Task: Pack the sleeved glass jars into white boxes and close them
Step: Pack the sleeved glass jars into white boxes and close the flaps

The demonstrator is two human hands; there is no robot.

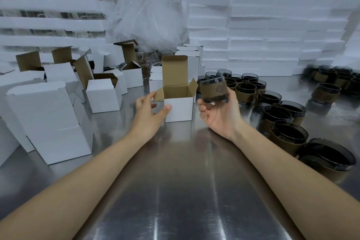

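My right hand [218, 111] has its grip closed around a sleeved glass jar [213, 91], smoky glass banded with a brown sleeve, held upright just beside the open white box [178, 110] so it can go straight down into the mouth. My left hand [149, 111] braces that box on the steel tabletop [175, 181]: thumb pressed on the front wall, fingers curled at the left side flap, which I judge keeps it from sliding and holds the flap out of the way. The lid stands straight up behind, side flaps splayed, so the opening is free. The sleeve carries a round stamped emblem, too small to read. More sleeved jars [272, 107] wait in a cluster to my right; other white boxes [101, 95] sit to my left, styrofoam slabs [263, 31] stacked behind.
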